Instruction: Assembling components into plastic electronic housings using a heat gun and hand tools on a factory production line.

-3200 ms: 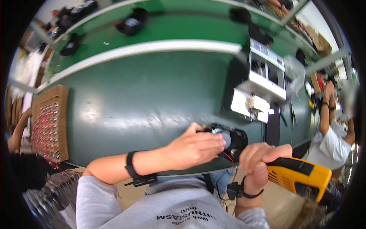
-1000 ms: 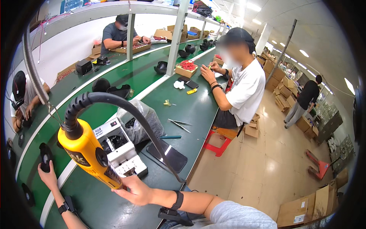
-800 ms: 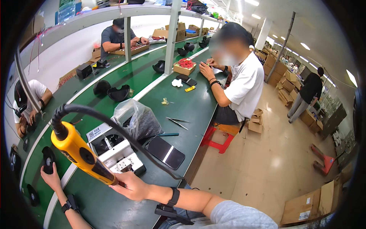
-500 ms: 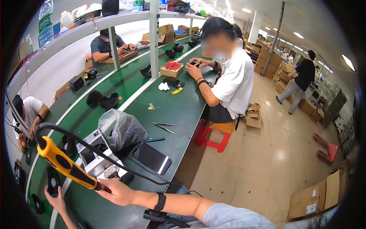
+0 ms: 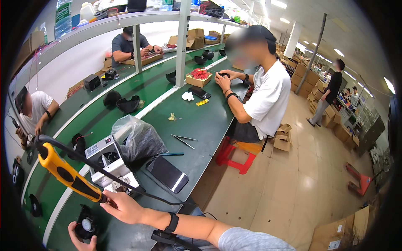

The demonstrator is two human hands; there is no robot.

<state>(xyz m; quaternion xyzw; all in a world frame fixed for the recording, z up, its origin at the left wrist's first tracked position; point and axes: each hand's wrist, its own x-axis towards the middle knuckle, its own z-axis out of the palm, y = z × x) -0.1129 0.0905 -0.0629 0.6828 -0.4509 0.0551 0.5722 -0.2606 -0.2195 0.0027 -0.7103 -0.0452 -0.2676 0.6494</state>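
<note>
My right hand (image 5: 122, 207) is closed round the lower end of a yellow and black electric screwdriver (image 5: 67, 172), which slants with its cable end up and to the left. At the lower left, my left hand (image 5: 79, 242) grips a black rounded housing with a silver-grey disc (image 5: 86, 224) in it, perhaps a speaker. Fingers curl round its near edge. The housing is below the screwdriver and apart from it. Just beyond my right hand stands a white boxy bench device (image 5: 109, 157) with metal parts on its near side.
A clear bag of dark pieces (image 5: 144, 142), a smartphone (image 5: 168, 173) and tweezers (image 5: 184, 140) lie on the green bench (image 5: 197, 119). The screwdriver's black cable (image 5: 138, 190) crosses near my forearm. Black parts (image 5: 125, 104) rest on the belt. Co-workers sit along the line.
My left hand has carried the black housing rightward and nearer to me, from the belt side to over the bench. The screwdriver stays in my right hand. The view has shifted slightly.
</note>
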